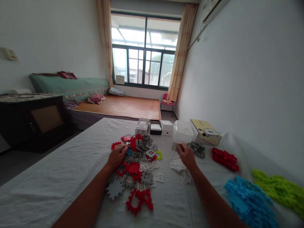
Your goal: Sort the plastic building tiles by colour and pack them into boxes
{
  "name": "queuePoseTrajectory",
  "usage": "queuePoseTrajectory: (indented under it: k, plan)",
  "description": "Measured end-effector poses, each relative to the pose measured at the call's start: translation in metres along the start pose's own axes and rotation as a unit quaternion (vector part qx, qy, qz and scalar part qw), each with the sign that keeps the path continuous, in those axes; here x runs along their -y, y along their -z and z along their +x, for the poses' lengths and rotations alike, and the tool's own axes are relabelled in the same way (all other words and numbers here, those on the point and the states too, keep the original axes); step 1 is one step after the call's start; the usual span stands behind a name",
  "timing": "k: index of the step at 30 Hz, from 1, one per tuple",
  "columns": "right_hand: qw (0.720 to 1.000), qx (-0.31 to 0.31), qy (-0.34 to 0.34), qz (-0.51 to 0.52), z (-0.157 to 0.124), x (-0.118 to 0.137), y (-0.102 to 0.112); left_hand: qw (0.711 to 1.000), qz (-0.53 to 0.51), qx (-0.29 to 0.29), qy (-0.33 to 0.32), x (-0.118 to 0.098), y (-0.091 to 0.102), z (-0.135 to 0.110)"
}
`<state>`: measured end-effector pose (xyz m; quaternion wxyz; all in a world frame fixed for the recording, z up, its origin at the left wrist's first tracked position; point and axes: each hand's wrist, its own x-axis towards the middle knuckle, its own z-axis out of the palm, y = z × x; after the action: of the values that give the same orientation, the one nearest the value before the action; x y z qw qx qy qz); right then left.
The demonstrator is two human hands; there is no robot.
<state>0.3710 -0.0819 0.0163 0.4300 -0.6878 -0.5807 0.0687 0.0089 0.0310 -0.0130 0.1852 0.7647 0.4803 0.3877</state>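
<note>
My left hand (118,154) reaches into the left side of a mixed pile of interlocking plastic building tiles. Its fingers are bent together beside a small blue tile (128,151); whether they grip anything is hidden. Red tiles (133,167) and grey tiles (136,156) with notched edges make up most of the pile. My right hand (186,153) pinches a grey notched tile (174,146) off to the right. Just beside that hand lies a heap of dark grey tiles (198,149). White lattice window pieces (177,164) lie in a group below it.
Sorted heaps of red (225,159), blue (249,202) and lime-green tiles (279,190) run down the table's right side. Along the far edge stand small white boxes (167,128), a clear plastic tub (182,130) and a yellow carton (206,131). A bed (123,106) stands beyond.
</note>
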Motion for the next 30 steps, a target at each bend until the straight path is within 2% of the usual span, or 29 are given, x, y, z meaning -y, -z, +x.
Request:
queuePoseTrajectory:
  k: [2,5,7,10,13,15,18,20,23,26,30]
  plan:
    - [0.998,-0.025,-0.046,-0.033,0.014,-0.028,0.021,1.000,0.003,0.000,-0.005,0.002,0.000,0.000]
    - [0.992,-0.014,-0.085,-0.095,0.032,-0.059,0.040,1.000,0.009,-0.005,-0.010,0.004,-0.001,0.001]
    - [0.987,-0.006,-0.089,-0.137,0.043,-0.068,0.043,1.000,0.012,-0.008,-0.010,0.005,-0.002,0.001]
    - [0.982,-0.015,-0.081,-0.170,0.056,-0.067,0.042,1.000,0.013,-0.007,-0.009,0.005,-0.002,0.000]
    - [0.980,-0.036,-0.053,-0.191,0.058,-0.053,0.039,1.000,0.012,-0.001,-0.010,0.004,-0.002,0.000]
    - [0.981,-0.031,-0.022,-0.191,0.049,-0.037,0.030,1.000,0.017,0.000,-0.009,0.005,-0.002,0.000]
    - [0.984,0.073,0.062,-0.148,0.022,-0.002,0.004,0.999,0.032,-0.002,-0.013,0.006,-0.003,0.000]
    - [0.973,0.145,0.134,-0.117,0.000,0.025,-0.019,0.999,0.039,-0.001,-0.018,0.006,-0.004,-0.001]
    - [0.963,0.158,0.189,-0.110,-0.024,0.055,-0.051,0.999,0.044,0.001,-0.025,0.006,-0.004,-0.002]
    - [0.961,0.157,0.195,-0.119,-0.035,0.065,-0.069,0.998,0.045,0.001,-0.032,0.005,-0.004,-0.004]
    - [0.953,0.172,0.207,-0.137,-0.039,0.062,-0.075,0.998,0.049,0.002,-0.038,0.002,-0.004,-0.004]
